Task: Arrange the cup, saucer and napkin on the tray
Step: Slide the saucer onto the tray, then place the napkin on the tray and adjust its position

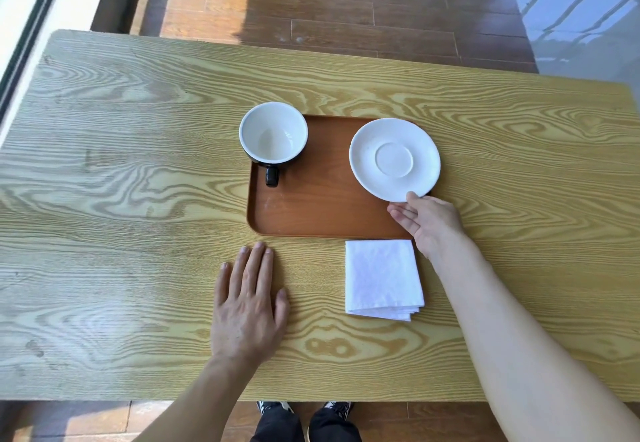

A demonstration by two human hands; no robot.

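Note:
A brown rectangular tray [322,209] lies mid-table. In its far left corner stands a cup [273,133], black outside and white inside, handle toward me. A white saucer [394,159] is over the tray's right side, and my right hand [427,222] pinches its near rim, thumb on top and fingers beneath. A folded white napkin [382,279] rests on the table just in front of the tray's near right corner. My left hand [247,306] lies flat on the table, fingers spread, near the tray's front left corner, holding nothing.
The wooden table [121,199] extends wide on both sides of the tray. Beyond its far edge is brown plank floor [346,2]. A window frame [31,22] runs along the left. My feet show under the near edge.

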